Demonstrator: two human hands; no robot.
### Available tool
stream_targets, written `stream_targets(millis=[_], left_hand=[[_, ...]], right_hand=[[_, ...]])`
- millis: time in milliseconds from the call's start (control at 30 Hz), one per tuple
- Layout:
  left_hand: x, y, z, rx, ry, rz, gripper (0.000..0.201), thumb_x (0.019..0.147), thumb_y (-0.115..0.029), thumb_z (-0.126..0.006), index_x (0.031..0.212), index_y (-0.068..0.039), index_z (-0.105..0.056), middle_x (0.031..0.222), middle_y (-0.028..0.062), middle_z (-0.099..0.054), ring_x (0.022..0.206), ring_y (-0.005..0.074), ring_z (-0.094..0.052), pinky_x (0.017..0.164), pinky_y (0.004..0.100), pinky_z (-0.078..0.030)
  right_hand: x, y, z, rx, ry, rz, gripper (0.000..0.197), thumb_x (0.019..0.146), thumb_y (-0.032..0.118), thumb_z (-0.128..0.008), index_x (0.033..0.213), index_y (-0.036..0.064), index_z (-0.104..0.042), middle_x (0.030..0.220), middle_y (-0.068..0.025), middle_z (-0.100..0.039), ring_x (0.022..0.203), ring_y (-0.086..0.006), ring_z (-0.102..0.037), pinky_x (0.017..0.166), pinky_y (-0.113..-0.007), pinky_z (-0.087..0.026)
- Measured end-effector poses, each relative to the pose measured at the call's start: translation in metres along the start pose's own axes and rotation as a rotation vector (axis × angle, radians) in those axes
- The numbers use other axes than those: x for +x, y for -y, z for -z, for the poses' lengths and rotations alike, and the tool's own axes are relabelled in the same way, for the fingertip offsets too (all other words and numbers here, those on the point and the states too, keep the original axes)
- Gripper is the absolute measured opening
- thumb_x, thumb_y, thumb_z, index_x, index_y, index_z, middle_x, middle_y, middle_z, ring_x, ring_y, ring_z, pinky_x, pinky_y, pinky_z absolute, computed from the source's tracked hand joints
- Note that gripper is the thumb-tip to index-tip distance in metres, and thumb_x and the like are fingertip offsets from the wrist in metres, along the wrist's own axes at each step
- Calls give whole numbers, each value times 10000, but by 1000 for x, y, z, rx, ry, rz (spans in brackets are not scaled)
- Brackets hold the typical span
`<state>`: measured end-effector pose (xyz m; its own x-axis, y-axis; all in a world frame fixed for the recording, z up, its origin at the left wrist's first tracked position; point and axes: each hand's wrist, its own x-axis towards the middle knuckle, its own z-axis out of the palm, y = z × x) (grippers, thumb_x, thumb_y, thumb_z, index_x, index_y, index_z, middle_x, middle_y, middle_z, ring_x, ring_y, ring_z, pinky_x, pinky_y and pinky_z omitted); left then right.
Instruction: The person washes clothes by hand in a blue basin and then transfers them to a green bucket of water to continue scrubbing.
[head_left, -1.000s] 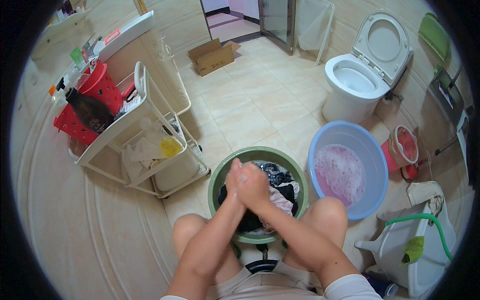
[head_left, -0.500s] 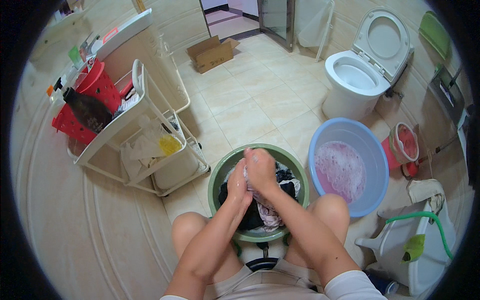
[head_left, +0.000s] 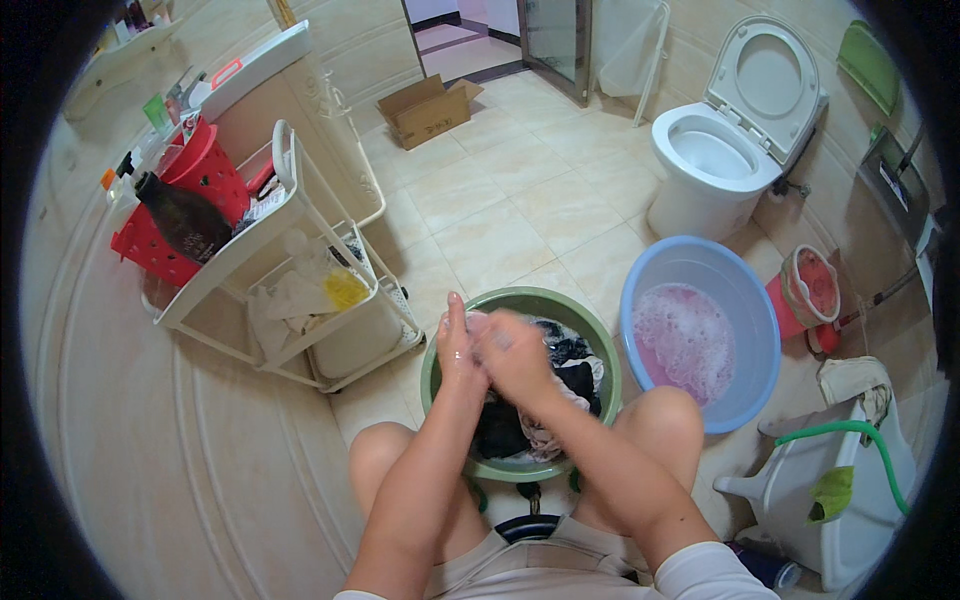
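Observation:
Wet clothes lie in a round green basin [head_left: 432, 390] between my knees. Among them are black pieces [head_left: 500, 430] and a pale pink patterned garment [head_left: 543, 440], with suds around. Over the basin's left half, my left hand [head_left: 459, 352] and my right hand [head_left: 518, 362] are pressed together on a bit of the pale pink garment, mostly hidden between them. The left thumb side points up, with foam on the skin. The right hand is closed in a fist, its knuckles against the left palm.
At right stands a blue basin [head_left: 766, 385] of pinkish sudsy water, near a toilet [head_left: 680, 185] and red bucket [head_left: 785, 308]. A white stool [head_left: 850, 520] with a green hose [head_left: 840, 427] sits lower right. At left is a wheeled rack [head_left: 270, 255]; a cardboard box [head_left: 428, 115] lies farther off.
Both hands have shifted slightly left over the basin, with the right fist lower against the left palm. More of the clothes on the right shows. The view has moved a little.

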<state>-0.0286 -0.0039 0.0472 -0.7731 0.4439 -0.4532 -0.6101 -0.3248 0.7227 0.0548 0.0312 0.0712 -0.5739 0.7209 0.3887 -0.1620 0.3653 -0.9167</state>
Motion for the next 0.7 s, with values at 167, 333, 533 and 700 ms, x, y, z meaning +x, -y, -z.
stream_targets(millis=[167,333,533,700], left_hand=[[13,31,50,-499,812,142,324,924,-385,-501,1003,-80,-578,820,34,-577,738,144,-556,638,325,-474],[-25,29,-2,39,113,109,241,897,-315,-555,961,-86,-595,904,50,-603,842,186,-586,755,311,-467],[27,40,54,-447,750,34,214,929,-324,-494,905,-132,-586,822,15,-590,773,160,-568,698,320,-465],[-34,3,-16,-32,219,364,229,911,-321,-552,808,-115,-548,834,44,-628,761,170,-615,679,363,-518]], right_hand=[[-8,2,-28,-299,-43,270,262,816,235,-639,656,36,-581,675,-167,-588,608,-358,-574,550,-402,-454],[26,-31,5,-406,-184,-192,352,902,270,-517,663,20,-581,611,-196,-558,589,-382,-557,527,-445,-418],[-9,13,-31,-295,44,166,273,863,295,-549,768,47,-609,744,-190,-603,710,-391,-593,621,-484,-461],[38,-24,12,-348,-122,-174,387,893,345,-536,705,13,-599,683,-181,-602,584,-354,-556,564,-426,-449]])
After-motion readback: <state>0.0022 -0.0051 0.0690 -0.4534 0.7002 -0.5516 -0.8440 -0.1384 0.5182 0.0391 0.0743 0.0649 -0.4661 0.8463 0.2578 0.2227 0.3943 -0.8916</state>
